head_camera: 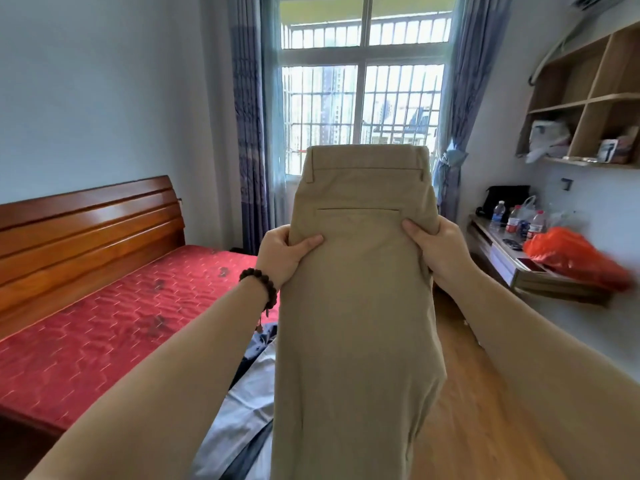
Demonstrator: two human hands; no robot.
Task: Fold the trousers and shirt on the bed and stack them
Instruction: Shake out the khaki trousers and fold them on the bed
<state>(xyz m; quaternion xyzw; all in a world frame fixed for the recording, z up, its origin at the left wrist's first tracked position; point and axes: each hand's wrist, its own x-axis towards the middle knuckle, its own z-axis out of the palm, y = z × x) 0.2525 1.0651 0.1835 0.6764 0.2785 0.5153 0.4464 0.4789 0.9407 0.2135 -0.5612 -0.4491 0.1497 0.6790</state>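
Observation:
I hold the khaki trousers (pixel 360 306) upright in the air in front of me, waistband at the top, back pocket facing me, the legs hanging down together. My left hand (pixel 285 252) grips their left edge below the pocket, thumb on the front. My right hand (pixel 438 251) grips the right edge at the same height. A light grey-blue shirt (pixel 247 403) lies crumpled on the foot of the bed below the trousers, partly hidden by them.
The bed with a red quilted mattress (pixel 104 334) and wooden headboard (pixel 86 226) is on the left. A desk (pixel 540 271) with bottles and an orange bag (pixel 575 254) stands on the right under wall shelves (pixel 588 102). Wooden floor (pixel 485 410) lies between them, and a window behind.

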